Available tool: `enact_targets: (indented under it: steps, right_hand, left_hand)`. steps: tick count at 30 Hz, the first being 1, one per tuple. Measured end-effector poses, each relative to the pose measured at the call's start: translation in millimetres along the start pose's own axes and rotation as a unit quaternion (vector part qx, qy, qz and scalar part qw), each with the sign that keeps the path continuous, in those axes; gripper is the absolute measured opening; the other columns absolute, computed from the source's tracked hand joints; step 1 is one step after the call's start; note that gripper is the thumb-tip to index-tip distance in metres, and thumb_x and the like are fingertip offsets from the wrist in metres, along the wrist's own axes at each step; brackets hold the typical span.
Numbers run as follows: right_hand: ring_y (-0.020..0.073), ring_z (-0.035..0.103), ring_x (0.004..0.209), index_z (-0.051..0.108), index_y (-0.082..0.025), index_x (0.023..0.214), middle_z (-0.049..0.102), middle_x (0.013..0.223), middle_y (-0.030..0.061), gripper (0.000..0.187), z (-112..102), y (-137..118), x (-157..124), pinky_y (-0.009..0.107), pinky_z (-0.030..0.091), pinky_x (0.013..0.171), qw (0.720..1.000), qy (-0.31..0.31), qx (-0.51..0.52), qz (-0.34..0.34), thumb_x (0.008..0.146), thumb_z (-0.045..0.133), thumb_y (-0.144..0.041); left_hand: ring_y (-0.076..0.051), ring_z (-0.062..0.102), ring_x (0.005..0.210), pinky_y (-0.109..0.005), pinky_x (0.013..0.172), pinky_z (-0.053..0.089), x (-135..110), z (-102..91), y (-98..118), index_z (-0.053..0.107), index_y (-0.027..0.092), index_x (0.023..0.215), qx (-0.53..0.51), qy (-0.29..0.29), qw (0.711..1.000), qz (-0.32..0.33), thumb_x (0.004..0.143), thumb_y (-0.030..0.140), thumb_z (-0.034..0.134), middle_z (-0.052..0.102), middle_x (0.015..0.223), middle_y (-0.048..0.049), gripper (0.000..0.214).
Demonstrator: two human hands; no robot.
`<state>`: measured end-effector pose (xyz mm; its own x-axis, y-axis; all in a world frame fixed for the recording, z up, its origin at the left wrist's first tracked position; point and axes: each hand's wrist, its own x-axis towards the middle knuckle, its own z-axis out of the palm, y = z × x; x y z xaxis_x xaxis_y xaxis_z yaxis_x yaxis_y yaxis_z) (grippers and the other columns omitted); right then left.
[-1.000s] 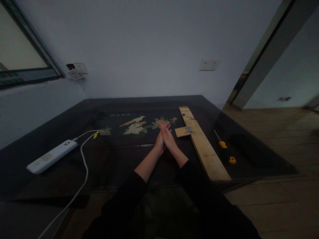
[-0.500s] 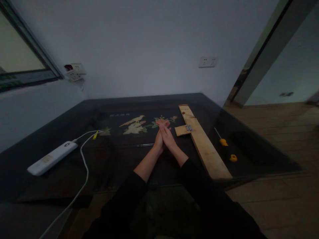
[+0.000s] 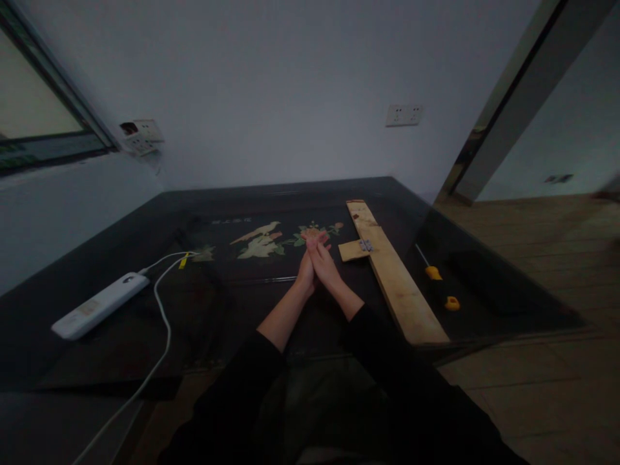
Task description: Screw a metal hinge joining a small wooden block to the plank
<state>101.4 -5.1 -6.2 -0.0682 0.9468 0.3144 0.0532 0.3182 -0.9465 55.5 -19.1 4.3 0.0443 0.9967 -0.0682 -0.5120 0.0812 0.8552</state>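
Far left: window (image 3: pixel 39 77), then a double wall outlet (image 3: pixel 150 130) with a loose-looking socket plate (image 3: pixel 140 144) just below it. Dark glossy table (image 3: pixel 232 316) runs across the view, back edge at the wall (image 3: pixel 271 97). On its left side: long white device (image 3: pixel 101 305), lying at an angle, dark round spot near its right end. White cable (image 3: pixel 167 329) comes off that end, loops by a yellow tag (image 3: pixel 183 262), drops over the front edge. Mid-table: bird-and-flower picture (image 3: pixel 259 247) on the surface.

Centre: left hand (image 3: pixel 305 272) flat, fingers extended, palm against the right hand (image 3: pixel 323 261). Right hand same: flat, fingers out, crossing the left at the tips. Neither has visible hold of any object; can't tell if anything small sits between the palms.

Just right of the hands, not touched: small wood piece (image 3: pixel 351 251), joined by a metal hinge (image 3: pixel 365 245) to the left edge of a long board (image 3: pixel 402 290). Board lies flat, running front to back. Second outlet (image 3: pixel 404 115) on the wall above.

Right of the board: screwdriver (image 3: pixel 433 272), yellow on the handle, shaft pointing away from the person. Wood-look floor (image 3: pixel 533 381) beyond.
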Motion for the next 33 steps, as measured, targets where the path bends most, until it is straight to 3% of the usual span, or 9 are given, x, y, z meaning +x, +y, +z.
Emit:
enact_targets:
  steps: [16, 24, 33]
  right_hand:
    - [0.0232, 0.047, 0.132, 0.060, -0.020, 0.129, 0.058, 0.136, 0.0085, 0.061, 3, 5, 2, 0.039, 0.031, 0.112, 1.000, 0.005, -0.020, -0.009, 0.091, 0.036, -0.060]
    - [0.0222, 0.048, 0.131, 0.060, -0.019, 0.130, 0.058, 0.135, 0.0091, 0.061, 3, 8, 2, 0.038, 0.032, 0.112, 1.000, 0.000, -0.017, -0.013, 0.091, 0.036, -0.061]
    - [0.0210, 0.048, 0.131, 0.058, -0.019, 0.131, 0.059, 0.134, 0.0094, 0.061, 5, 14, 5, 0.036, 0.033, 0.111, 1.000, -0.002, -0.012, -0.020, 0.092, 0.035, -0.059]
  left_hand:
    - [-0.027, 0.043, 0.135, -0.043, 0.109, 0.040, 2, -0.7, 1, 0.052, 0.024, 0.136, 0.007, -0.012, 1.000, 0.013, 0.099, 0.034, 0.028, 0.046, 0.147, -0.0049, 0.045]
    - [-0.029, 0.044, 0.134, -0.049, 0.109, 0.040, 0, -1.0, 2, 0.052, 0.026, 0.136, 0.009, -0.013, 1.000, 0.013, 0.098, 0.034, 0.030, 0.045, 0.148, -0.0047, 0.045]
    - [-0.025, 0.047, 0.133, -0.044, 0.110, 0.039, 4, -3.1, -1, 0.056, 0.027, 0.131, 0.004, -0.009, 1.000, 0.012, 0.098, 0.032, 0.030, 0.051, 0.143, -0.0016, 0.042]
